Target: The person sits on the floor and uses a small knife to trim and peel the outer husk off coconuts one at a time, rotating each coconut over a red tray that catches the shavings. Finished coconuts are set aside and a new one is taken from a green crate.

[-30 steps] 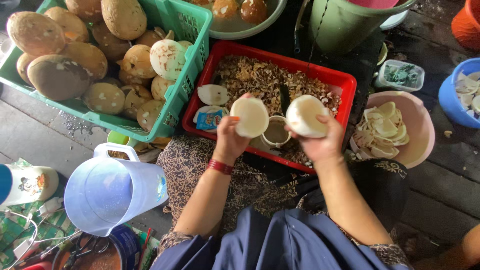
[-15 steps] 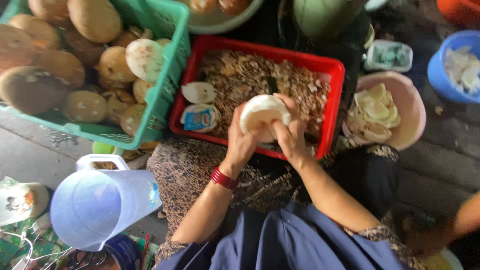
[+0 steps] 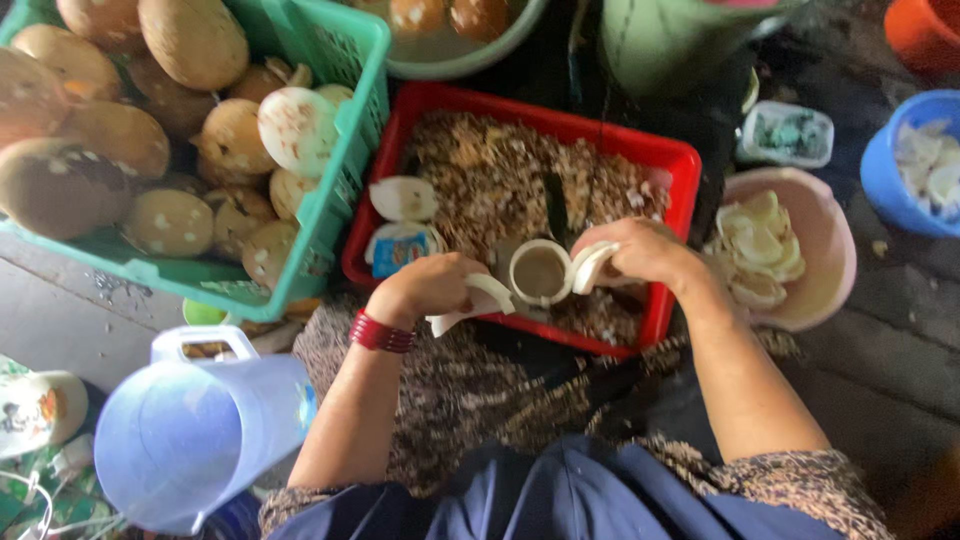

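Fingers of our left hand point(image 3: 425, 290) and right hand point(image 3: 640, 255) each clench 1 white half-shell point(image 3: 480, 300) at frame centre; liquid risks spilling beside the cup point(image 3: 540, 272).

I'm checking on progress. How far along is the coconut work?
Done: white slices fill the pink bowl and shavings cover the red crate. In hand: the left hand and right hand each hold a white half beside a cup. Left: many whole coconuts in the green crate.
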